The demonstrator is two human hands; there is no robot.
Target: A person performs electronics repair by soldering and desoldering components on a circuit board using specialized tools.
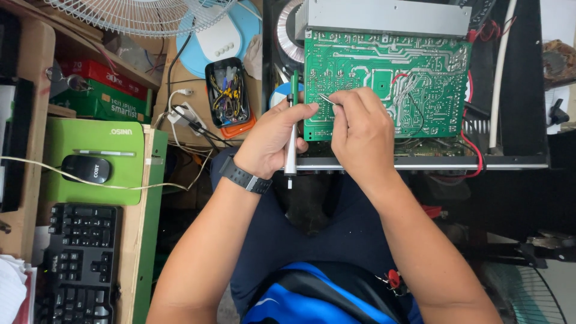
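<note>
A green circuit board (pixel 384 78) stands tilted up out of a dark open chassis (pixel 516 150) in front of me. My left hand (pixel 270 141) grips a long silver and green pen-shaped tool (pixel 292 129), held upright beside the board's left edge. My right hand (pixel 360 129) pinches a thin metal piece (pixel 326 98) whose tip touches the lower left part of the board. A black watch sits on my left wrist.
A black tray of small parts (pixel 227 93) lies to the left of the chassis. A green mouse pad with a black mouse (pixel 87 168) and a black keyboard (pixel 78 258) sit on a wooden desk at the left. A fan (pixel 144 15) stands above.
</note>
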